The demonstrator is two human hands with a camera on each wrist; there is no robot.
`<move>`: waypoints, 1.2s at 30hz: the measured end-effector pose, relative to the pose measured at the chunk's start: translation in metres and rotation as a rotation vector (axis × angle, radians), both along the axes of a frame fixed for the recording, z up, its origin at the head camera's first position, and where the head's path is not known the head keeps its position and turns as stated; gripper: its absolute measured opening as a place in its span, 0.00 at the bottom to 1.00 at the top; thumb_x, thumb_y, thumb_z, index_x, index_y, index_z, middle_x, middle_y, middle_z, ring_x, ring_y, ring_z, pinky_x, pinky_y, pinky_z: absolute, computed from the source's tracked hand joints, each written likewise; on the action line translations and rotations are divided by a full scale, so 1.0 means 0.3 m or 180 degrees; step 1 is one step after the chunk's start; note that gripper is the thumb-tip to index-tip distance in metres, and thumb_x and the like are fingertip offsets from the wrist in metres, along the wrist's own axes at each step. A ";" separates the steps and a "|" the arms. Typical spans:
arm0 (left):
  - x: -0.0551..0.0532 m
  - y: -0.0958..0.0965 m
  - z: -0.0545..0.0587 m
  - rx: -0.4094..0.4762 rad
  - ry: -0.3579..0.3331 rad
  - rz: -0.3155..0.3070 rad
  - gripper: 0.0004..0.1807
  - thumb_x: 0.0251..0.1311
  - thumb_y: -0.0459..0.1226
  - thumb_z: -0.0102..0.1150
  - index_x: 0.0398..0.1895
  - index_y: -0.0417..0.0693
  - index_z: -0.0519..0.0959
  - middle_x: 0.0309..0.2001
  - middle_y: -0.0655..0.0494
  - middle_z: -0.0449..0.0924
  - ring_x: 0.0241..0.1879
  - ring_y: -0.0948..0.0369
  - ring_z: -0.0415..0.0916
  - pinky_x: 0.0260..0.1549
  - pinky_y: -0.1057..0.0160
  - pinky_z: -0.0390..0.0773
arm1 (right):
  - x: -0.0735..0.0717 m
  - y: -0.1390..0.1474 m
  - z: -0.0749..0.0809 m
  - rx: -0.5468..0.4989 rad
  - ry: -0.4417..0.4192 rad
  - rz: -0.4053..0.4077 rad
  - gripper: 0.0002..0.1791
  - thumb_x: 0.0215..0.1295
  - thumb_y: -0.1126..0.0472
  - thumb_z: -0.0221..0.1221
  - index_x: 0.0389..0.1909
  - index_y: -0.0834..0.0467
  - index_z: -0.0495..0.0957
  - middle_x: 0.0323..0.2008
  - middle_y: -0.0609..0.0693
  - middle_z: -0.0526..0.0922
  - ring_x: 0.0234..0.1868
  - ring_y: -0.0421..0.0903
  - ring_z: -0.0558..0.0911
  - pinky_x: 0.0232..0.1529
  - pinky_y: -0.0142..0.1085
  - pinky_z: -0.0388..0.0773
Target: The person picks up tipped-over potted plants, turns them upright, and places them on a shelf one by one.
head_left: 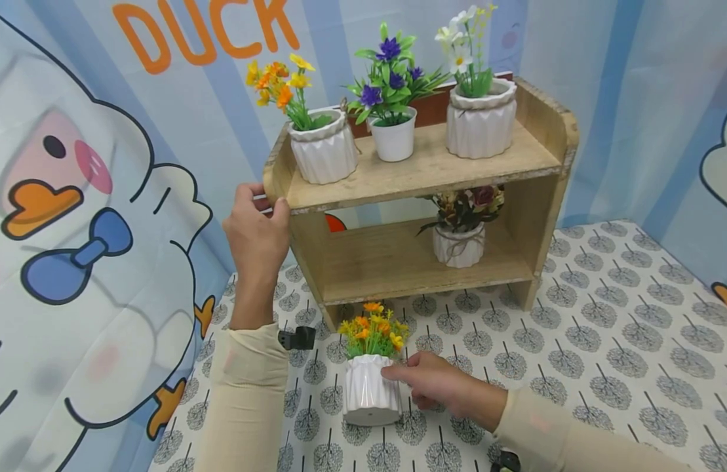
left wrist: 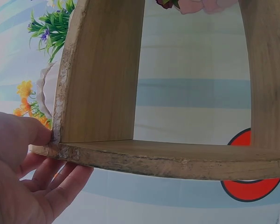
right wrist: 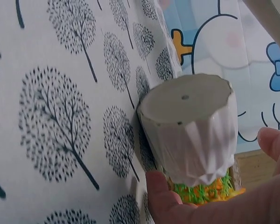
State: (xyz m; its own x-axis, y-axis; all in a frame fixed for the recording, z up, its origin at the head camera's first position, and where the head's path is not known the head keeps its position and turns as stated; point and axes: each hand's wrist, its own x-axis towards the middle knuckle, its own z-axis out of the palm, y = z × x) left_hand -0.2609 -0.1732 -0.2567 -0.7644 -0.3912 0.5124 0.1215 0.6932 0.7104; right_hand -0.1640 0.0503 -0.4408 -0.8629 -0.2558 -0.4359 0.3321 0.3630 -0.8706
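A white ribbed pot of yellow and orange flowers lies on its side on the cloth, its flat base toward me and its blooms toward the shelf. My right hand is at its right side. In the right wrist view a gap shows between the thumb and the pot, while a finger reaches close to its rim by the cloth. At the upper left corner of the wooden shelf, my left hand grips the edge, thumb on the near side and fingers around the outer side.
On the top board stand an orange-flowered pot, a purple-flowered pot and a white-flowered pot. A twine-tied pot of dark roses sits on the lower board. Tree-print cloth covers the table; a duck-print curtain hangs behind.
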 end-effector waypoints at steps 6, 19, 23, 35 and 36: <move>0.004 0.003 0.003 0.0023 -0.0021 -0.0011 0.19 0.69 0.42 0.56 0.58 0.43 0.75 0.50 0.42 0.87 0.48 0.50 0.86 0.43 0.52 0.87 | 0.014 -0.020 -0.008 -0.0095 -0.0019 0.0074 0.34 0.62 0.46 0.66 0.55 0.70 0.73 0.54 0.63 0.79 0.46 0.57 0.82 0.49 0.52 0.84; 0.000 0.002 -0.002 -0.0005 0.0018 -0.0008 0.18 0.69 0.42 0.57 0.58 0.43 0.76 0.50 0.41 0.87 0.47 0.50 0.86 0.42 0.51 0.87 | 0.031 -0.065 -0.030 -0.0451 -0.0171 0.0205 0.30 0.63 0.47 0.65 0.52 0.69 0.73 0.40 0.58 0.83 0.37 0.51 0.82 0.37 0.41 0.83; 0.001 0.001 -0.002 -0.0002 0.0020 -0.0012 0.18 0.68 0.41 0.56 0.58 0.44 0.76 0.49 0.41 0.87 0.46 0.50 0.86 0.41 0.51 0.87 | 0.029 -0.077 -0.043 -0.0435 -0.0171 0.0212 0.27 0.63 0.47 0.65 0.51 0.66 0.76 0.38 0.56 0.84 0.36 0.50 0.82 0.36 0.39 0.81; 0.000 0.001 -0.003 -0.0016 0.0035 -0.0009 0.18 0.68 0.41 0.57 0.58 0.43 0.76 0.50 0.41 0.87 0.48 0.50 0.86 0.43 0.51 0.87 | 0.012 -0.102 -0.060 -0.0508 -0.0282 0.0109 0.30 0.61 0.49 0.65 0.54 0.70 0.76 0.39 0.57 0.87 0.36 0.49 0.87 0.40 0.43 0.87; 0.000 0.001 -0.003 -0.0020 0.0041 -0.0007 0.18 0.68 0.41 0.57 0.58 0.43 0.76 0.50 0.41 0.87 0.48 0.50 0.86 0.43 0.51 0.87 | 0.011 -0.104 -0.060 -0.0521 -0.0283 0.0104 0.30 0.61 0.50 0.65 0.53 0.70 0.76 0.39 0.57 0.87 0.35 0.49 0.87 0.40 0.43 0.87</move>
State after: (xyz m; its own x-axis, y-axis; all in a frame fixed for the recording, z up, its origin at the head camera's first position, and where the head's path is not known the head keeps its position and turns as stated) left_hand -0.2610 -0.1729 -0.2575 -0.7586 -0.3864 0.5246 0.1320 0.6974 0.7045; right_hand -0.1606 0.0192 -0.4589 -0.8130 -0.3566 -0.4603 0.4007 0.2308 -0.8867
